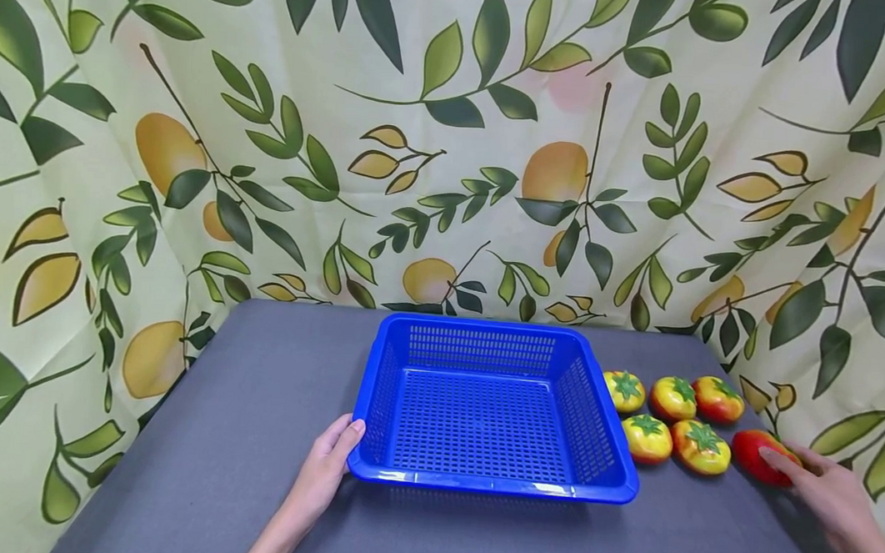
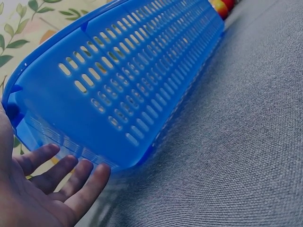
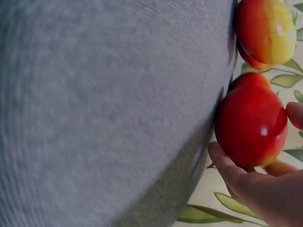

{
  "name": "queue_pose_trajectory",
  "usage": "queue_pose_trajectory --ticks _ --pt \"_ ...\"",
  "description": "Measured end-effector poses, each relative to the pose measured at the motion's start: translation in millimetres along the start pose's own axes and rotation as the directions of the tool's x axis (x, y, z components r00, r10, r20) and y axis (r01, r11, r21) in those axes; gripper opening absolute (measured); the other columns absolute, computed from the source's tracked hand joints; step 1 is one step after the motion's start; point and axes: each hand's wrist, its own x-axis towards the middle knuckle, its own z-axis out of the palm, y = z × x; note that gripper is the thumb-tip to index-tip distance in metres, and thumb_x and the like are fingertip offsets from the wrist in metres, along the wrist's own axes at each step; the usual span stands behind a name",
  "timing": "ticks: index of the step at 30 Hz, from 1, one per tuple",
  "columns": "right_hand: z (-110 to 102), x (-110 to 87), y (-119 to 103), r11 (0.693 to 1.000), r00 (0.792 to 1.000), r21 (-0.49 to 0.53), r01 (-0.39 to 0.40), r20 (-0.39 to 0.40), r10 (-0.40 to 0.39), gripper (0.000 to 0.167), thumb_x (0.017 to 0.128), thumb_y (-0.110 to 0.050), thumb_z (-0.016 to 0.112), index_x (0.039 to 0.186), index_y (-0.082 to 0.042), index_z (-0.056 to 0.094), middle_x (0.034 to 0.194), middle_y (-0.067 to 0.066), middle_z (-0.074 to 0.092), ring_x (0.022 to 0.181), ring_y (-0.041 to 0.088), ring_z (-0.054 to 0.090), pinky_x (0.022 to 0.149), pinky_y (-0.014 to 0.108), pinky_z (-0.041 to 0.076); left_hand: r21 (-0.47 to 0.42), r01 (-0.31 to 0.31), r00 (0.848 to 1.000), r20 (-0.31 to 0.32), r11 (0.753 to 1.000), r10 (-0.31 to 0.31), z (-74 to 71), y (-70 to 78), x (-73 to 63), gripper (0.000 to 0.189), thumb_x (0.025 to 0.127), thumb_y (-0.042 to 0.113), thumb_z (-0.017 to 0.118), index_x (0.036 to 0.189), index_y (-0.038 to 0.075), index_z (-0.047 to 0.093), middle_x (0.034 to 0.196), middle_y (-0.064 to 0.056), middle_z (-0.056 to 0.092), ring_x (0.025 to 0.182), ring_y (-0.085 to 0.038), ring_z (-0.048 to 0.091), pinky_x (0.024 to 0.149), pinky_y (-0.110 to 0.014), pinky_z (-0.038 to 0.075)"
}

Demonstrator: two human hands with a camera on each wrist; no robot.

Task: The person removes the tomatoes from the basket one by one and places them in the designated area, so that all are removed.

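Observation:
A blue plastic basket (image 1: 492, 484) with slotted walls stands on the grey table, with nothing inside it. My left hand (image 1: 334, 444) holds its near left corner, thumb over the rim; in the left wrist view the fingers (image 2: 78, 182) lie along the outside of the wall. At the right edge of the table, my right hand (image 1: 825, 489) grips a glossy red tomato (image 1: 759, 456), thumb on one side and fingers on the other. The right wrist view shows this red tomato (image 3: 251, 125) from close by, at table level.
Several yellow-red tomatoes with green star-shaped tops, such as the near one (image 1: 701, 447), sit in two rows between the basket and my right hand. The grey table (image 1: 254, 434) extends left of the basket. A leaf-patterned cloth (image 1: 449, 160) hangs behind and at both sides.

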Motion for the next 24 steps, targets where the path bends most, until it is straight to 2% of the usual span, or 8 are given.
queue_pose_trajectory --ticks 3,7,11,14,20,24 --pt "-3.2 1.1 -0.4 0.999 0.999 0.044 0.013 0.039 -0.014 0.079 0.098 -0.044 0.054 0.136 0.022 0.034 0.103 0.032 0.061 0.068 0.009 0.055 0.056 0.027 0.045 0.005 0.001 1.0 0.004 1.0 -0.001 0.3 0.8 0.1 0.039 0.106 0.02 0.044 0.128 -0.011 0.052 0.109 -0.03 0.063 0.093 -0.031 0.067 0.077 -0.033 0.055" --pt "-6.5 2.9 0.6 0.997 0.995 0.048 0.053 0.086 -0.057 0.077 0.098 -0.043 0.056 0.135 0.022 0.036 0.111 0.035 0.058 0.071 0.005 0.056 0.058 0.028 0.047 0.004 -0.003 1.0 -0.002 1.0 0.003 0.8 1.8 -0.6 0.038 0.106 0.019 0.044 0.128 -0.011 0.051 0.109 -0.029 0.063 0.092 -0.03 0.067 0.077 -0.033 0.055" --pt "-5.3 1.0 0.5 0.991 0.989 -0.004 0.136 0.057 -0.135 0.078 0.096 -0.046 0.06 0.132 0.02 0.042 0.116 0.037 0.057 0.091 0.03 0.057 0.07 0.039 0.045 -0.002 0.003 1.0 -0.006 1.0 -0.003 0.8 2.7 -1.1 0.039 0.106 0.02 0.045 0.128 -0.01 0.052 0.109 -0.028 0.064 0.092 -0.031 0.067 0.077 -0.033 0.055" --pt "-1.6 -2.3 -1.7 0.987 0.987 -0.02 0.157 0.024 -0.156 0.079 0.093 -0.049 0.063 0.131 0.018 0.044 0.122 0.04 0.051 0.105 0.046 0.045 0.074 0.048 0.04 0.006 0.005 1.0 -0.004 1.0 -0.004 0.2 1.4 -0.5 0.039 0.106 0.021 0.045 0.128 -0.011 0.052 0.11 -0.029 0.063 0.093 -0.031 0.067 0.077 -0.033 0.055" --pt "4.3 -8.9 -5.9 0.987 0.987 -0.023 0.157 -0.032 -0.158 0.08 0.09 -0.049 0.068 0.131 0.017 0.046 0.125 0.041 0.048 0.108 0.048 0.043 0.075 0.052 0.039 0.0 0.018 1.0 -0.002 1.0 -0.018 -0.8 -1.1 1.2 0.04 0.105 0.022 0.046 0.128 -0.01 0.052 0.111 -0.03 0.063 0.095 -0.033 0.067 0.078 -0.033 0.055" --pt "6.9 -9.8 -8.8 0.983 0.981 -0.055 0.175 -0.07 -0.179 0.079 0.088 -0.048 0.071 0.131 0.015 0.048 0.126 0.04 0.049 0.107 0.047 0.044 0.072 0.046 0.038 -0.001 0.026 1.0 -0.004 1.0 -0.026 -1.1 -1.5 1.8 0.04 0.105 0.023 0.046 0.128 -0.009 0.052 0.111 -0.029 0.063 0.096 -0.035 0.066 0.078 -0.033 0.055"
